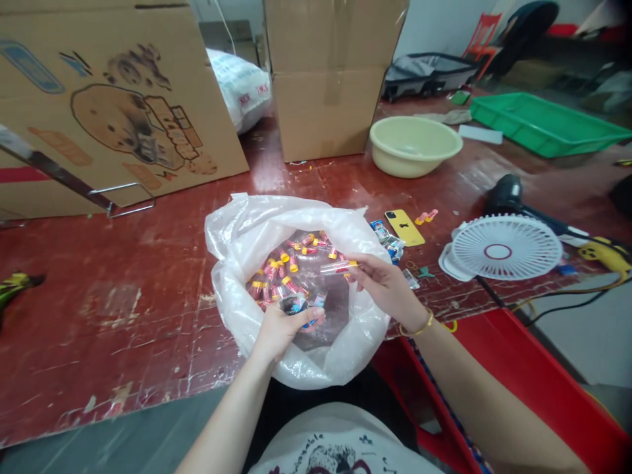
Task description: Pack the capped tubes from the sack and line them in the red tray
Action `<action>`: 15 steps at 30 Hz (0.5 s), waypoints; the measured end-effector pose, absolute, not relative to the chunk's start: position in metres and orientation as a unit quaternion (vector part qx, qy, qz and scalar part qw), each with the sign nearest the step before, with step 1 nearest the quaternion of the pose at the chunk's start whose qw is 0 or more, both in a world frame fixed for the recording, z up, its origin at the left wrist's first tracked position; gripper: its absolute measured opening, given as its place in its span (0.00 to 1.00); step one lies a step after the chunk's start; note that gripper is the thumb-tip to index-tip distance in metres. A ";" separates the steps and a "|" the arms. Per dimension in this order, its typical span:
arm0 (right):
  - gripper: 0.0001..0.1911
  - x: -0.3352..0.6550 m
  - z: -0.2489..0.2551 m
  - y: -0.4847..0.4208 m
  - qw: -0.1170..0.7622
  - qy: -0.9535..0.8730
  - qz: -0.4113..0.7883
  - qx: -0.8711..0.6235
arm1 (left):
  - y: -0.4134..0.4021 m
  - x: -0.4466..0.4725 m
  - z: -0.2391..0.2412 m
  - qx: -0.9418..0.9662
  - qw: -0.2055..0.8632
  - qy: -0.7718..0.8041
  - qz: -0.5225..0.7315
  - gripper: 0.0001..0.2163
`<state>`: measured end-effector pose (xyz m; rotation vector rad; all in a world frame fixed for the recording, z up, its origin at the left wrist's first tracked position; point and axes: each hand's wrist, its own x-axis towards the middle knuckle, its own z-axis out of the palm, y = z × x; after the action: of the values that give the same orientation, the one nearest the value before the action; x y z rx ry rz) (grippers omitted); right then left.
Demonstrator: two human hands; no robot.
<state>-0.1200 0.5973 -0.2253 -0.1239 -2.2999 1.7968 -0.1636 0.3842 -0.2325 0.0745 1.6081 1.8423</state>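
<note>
A small clear tube [336, 266] with a yellow cap is pinched between the fingertips of the right hand [388, 286], held level over the open mouth of a plastic bag [237, 230] on the red floor [148, 309]. The bag holds many similar tubes [276, 270], red inside with yellow caps; their exact count cannot be made out through the film. The left hand [281, 326] is curled closed around a dark, partly blue item [295, 305], which is mostly covered by the fingers and cannot be identified.

Just right of the bag lie small packets [388, 240], partly hidden by the bag's edge, and a yellow phone [403, 227]. Further right stands a white fan [506, 248]. Beyond are a cream basin [415, 145], a green tray [543, 122] cut off at the frame edge, and cardboard boxes [326, 79].
</note>
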 end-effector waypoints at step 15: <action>0.02 -0.122 -0.180 0.593 0.107 -0.831 0.542 0.060 | 0.390 -0.161 -0.242 0.047 0.351 0.653 0.669 0.12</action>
<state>-0.1220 0.5925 -0.1798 0.1779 -2.4474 1.5964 -0.1610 0.3895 -0.2420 0.1209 1.6911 1.7319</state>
